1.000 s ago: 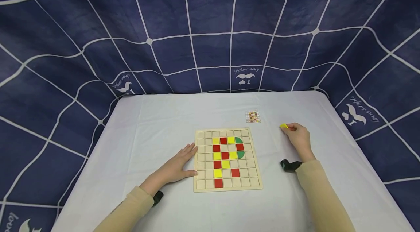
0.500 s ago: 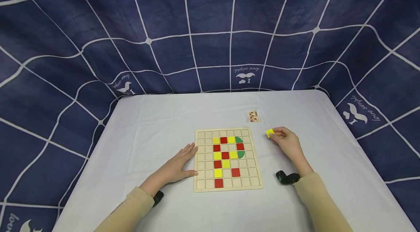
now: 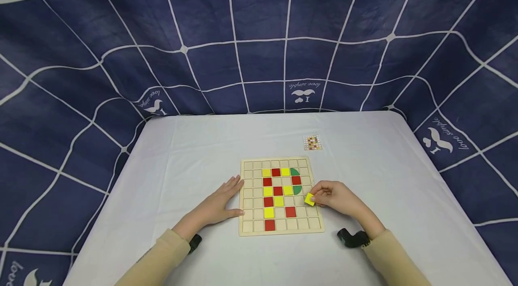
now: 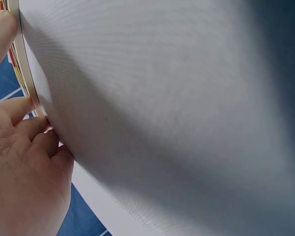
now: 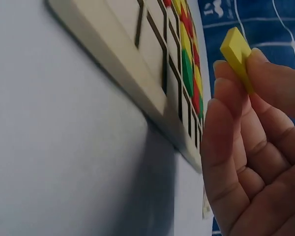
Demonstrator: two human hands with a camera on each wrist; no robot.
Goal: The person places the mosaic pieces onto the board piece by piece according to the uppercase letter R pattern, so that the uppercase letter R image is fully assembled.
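My right hand (image 3: 336, 197) pinches a yellow square tile (image 3: 310, 199) between thumb and fingers, over the right edge of a wooden grid board (image 3: 247, 227). The right wrist view shows that yellow tile (image 5: 236, 48) held up on edge at the fingertips. Red and yellow square tiles and two green quarter-round tiles (image 3: 297, 190) sit in the board's cells. A lone red tile (image 3: 290, 212) lies in a lower row. With fingers spread, my left hand (image 3: 220, 203) rests against the board's left edge; its fingertips touch that edge (image 4: 27, 73) in the left wrist view.
A small printed pattern card (image 3: 312, 142) lies behind the board, toward the right. The white-covered table (image 3: 194, 142) ends at dark blue cloth (image 3: 259, 65) with white lines, which stands behind it and at both sides.
My right hand has moved left and nearer, carrying the yellow tile from the right of the table to over the board's right edge. The left hand stays put.
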